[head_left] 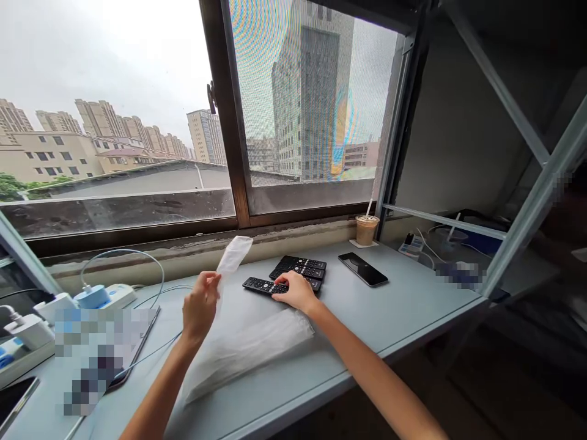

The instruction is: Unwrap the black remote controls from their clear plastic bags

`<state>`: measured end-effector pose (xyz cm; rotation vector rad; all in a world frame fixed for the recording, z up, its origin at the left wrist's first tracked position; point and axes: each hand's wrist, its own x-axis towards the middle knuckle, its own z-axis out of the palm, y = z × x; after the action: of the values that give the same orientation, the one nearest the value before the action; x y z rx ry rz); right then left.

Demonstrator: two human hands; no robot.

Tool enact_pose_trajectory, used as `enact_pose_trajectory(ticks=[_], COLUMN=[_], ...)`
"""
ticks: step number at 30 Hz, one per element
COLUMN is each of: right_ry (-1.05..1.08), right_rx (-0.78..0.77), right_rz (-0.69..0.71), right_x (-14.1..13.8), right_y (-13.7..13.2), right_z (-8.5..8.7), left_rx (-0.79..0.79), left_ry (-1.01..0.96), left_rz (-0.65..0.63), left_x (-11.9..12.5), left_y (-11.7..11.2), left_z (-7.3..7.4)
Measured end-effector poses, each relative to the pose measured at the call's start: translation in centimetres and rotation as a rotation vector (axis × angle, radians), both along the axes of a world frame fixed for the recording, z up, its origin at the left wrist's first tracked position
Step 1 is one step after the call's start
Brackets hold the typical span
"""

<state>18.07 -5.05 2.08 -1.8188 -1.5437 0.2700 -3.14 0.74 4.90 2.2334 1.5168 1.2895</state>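
My left hand (200,307) is closed on a thin, whitish plastic sleeve (235,253), which stands up above the fingers and leans right. In my right hand (296,291) the fingers grip the right end of a black remote control (259,285), held low over the table. Just behind it lie several more black remote controls (302,264), side by side and partly covered by my right hand. A pile of clear plastic sleeves (252,342) lies flat on the table in front of both hands.
A black smartphone (363,269) lies right of the remotes on the grey table (394,311). An iced drink cup (367,230) with a straw stands by the window. Power strips (114,296) with chargers, a cable (158,269) and a partly blurred device (137,342) are at left.
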Motion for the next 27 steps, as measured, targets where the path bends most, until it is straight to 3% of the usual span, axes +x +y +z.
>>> enact_pose_trajectory(ticks=[3,7,13,17,20,24,27], right_ry=[-0.001,-0.013,-0.048,-0.096,-0.076,-0.045,-0.029], right_rx=[0.101,0.077,0.007,-0.007,-0.012,-0.015,0.012], right_rz=[0.101,0.178,-0.013,-0.092,-0.090,-0.085,-0.053], right_x=[-0.3,-0.4,-0.4,-0.2,0.2,0.7,0.7], right_y=[0.2,0.2,0.1,0.2,0.1,0.1,0.1], right_z=[-0.2,-0.4,-0.2,-0.2,-0.2,-0.4,-0.2], left_rx=[-0.002,-0.010,-0.066,-0.286,-0.422,-0.493,-0.529], left_ry=[0.184,0.256,0.084,-0.050,-0.010,0.059,-0.002], left_rz=[-0.092,-0.195,-0.370,-0.517,-0.618,-0.692,-0.711], left_x=[0.3,0.3,0.2,0.2,-0.1,-0.6,-1.0], left_y=[-0.2,0.0,0.7,0.3,-0.3,-0.7,-0.8], left_z=[-0.2,-0.9,-1.8,-1.1,-0.4,0.2,0.5])
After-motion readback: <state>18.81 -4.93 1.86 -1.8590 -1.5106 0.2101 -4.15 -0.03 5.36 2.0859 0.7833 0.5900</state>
